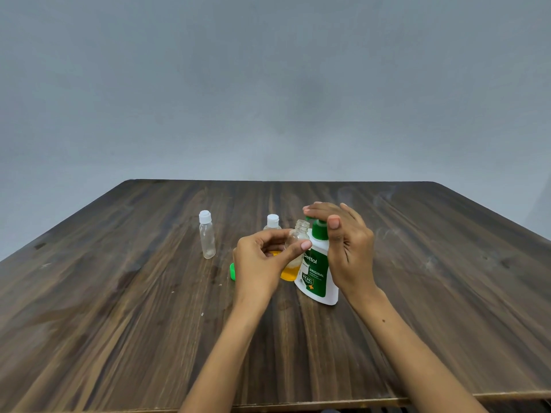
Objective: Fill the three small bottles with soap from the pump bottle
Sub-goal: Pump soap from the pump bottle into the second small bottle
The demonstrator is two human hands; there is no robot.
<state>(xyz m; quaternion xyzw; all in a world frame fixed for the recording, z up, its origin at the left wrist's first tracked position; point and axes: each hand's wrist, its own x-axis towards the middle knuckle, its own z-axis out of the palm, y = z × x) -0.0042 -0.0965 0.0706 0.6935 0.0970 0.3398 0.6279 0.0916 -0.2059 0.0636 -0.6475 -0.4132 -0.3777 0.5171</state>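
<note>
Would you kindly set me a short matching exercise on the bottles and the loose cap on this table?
Things:
1. far-left small bottle
2. small bottle in the left hand
3. pump bottle
4. loose cap

States:
A. white, with a green pump pressed by the right hand
B. open-necked, with orange soap at the bottom
C. green, lying on the table beside the left hand
D. capped in white, empty

Pairs: 1-D, 2-B, 3-A, 4-C

Left hand [262, 263] grips open small bottle [293, 251] under pump bottle [317, 272] spout; right hand [346, 242] presses the pump.
</note>
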